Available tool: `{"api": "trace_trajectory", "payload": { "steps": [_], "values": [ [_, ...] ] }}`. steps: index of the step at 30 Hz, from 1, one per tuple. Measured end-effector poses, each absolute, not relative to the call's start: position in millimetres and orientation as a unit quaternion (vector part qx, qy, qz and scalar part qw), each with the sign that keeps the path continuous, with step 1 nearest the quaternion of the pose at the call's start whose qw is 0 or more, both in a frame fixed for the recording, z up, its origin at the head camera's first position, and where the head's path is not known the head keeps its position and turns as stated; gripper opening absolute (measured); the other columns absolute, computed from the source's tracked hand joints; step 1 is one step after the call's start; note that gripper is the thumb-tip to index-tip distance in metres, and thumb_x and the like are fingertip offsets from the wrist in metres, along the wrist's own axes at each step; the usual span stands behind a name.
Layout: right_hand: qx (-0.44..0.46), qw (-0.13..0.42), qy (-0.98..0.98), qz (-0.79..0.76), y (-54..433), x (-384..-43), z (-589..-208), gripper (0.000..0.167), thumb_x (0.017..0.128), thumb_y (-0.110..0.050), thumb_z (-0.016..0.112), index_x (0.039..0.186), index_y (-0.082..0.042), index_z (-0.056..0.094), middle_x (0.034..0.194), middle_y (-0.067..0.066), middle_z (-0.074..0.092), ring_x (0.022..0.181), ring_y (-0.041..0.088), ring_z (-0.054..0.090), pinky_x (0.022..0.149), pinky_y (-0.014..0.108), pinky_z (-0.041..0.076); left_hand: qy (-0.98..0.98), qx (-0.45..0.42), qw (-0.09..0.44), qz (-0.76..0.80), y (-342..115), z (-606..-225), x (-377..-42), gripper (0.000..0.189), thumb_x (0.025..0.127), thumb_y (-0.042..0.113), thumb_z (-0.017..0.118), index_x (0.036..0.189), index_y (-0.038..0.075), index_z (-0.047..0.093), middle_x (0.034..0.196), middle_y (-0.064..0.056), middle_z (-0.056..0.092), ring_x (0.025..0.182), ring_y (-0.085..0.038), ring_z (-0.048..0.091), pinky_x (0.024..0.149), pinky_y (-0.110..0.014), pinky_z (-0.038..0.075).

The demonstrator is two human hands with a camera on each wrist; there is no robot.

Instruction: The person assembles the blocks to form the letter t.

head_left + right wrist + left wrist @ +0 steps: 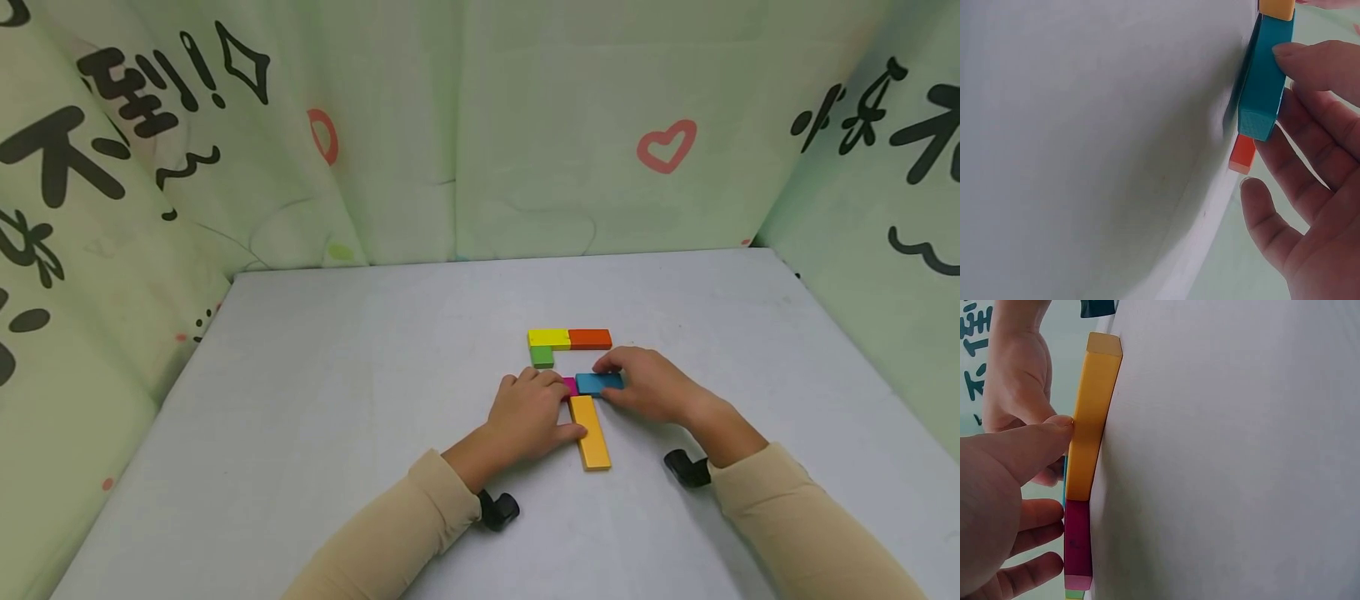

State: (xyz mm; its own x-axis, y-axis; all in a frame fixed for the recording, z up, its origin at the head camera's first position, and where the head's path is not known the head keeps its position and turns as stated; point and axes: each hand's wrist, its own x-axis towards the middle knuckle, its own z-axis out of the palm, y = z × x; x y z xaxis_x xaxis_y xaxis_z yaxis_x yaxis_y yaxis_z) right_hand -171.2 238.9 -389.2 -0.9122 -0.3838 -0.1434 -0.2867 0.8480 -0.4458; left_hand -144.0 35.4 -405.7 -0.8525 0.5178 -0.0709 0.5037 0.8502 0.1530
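My right hand (654,387) pinches a blue block (600,383) between the thumb and fingers. The block lies against the right end of a magenta block (1077,544), which is mostly covered by my left hand (528,415) in the head view. Fairly straight fingers of that left hand reach to the magenta block, and its thumb touches an orange block (591,433). This long orange block points toward me from below the join of magenta and blue. Farther back, a yellow block (549,339) meets a red-orange block (590,339), with a green block (542,357) under the yellow one's left end.
All the blocks lie on a white table (337,375). Printed pale-green curtains (525,125) hang along its back and sides. A black wrist camera (498,510) sits at the left cuff, and another black device (686,468) at the right cuff.
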Motion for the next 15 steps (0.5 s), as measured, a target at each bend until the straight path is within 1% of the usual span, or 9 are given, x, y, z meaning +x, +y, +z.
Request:
{"api": "trace_trajectory", "payload": {
  "steps": [10, 15],
  "values": [
    [-0.178, 0.113, 0.955, -0.211, 238.3, -169.8, -388.3, 0.032, 0.09, -0.01, 0.075, 0.118, 0.002, 0.066, 0.113, 0.014, 0.065, 0.106, 0.034, 0.057, 0.096, 0.054, 0.047, 0.961, 0.263, 0.057, 0.059, 35.7, -404.1, -142.6, 0.062, 0.088, 0.066, 0.063, 0.134, 0.024, 0.065, 0.137, 0.006, 0.058, 0.125, -0.017, 0.048, 0.095, -0.038, 0.044],
    [-0.175, 0.116, 0.954, -0.212, 237.4, -169.6, -387.4, 0.031, 0.089, -0.011, 0.075, 0.117, 0.001, 0.066, 0.112, 0.014, 0.065, 0.106, 0.034, 0.057, 0.096, 0.054, 0.047, 0.962, 0.255, 0.063, 0.069, 36.3, -404.2, -141.8, 0.062, 0.088, 0.065, 0.064, 0.134, 0.024, 0.065, 0.138, 0.007, 0.057, 0.126, -0.018, 0.046, 0.092, -0.039, 0.045]
  ]
}}
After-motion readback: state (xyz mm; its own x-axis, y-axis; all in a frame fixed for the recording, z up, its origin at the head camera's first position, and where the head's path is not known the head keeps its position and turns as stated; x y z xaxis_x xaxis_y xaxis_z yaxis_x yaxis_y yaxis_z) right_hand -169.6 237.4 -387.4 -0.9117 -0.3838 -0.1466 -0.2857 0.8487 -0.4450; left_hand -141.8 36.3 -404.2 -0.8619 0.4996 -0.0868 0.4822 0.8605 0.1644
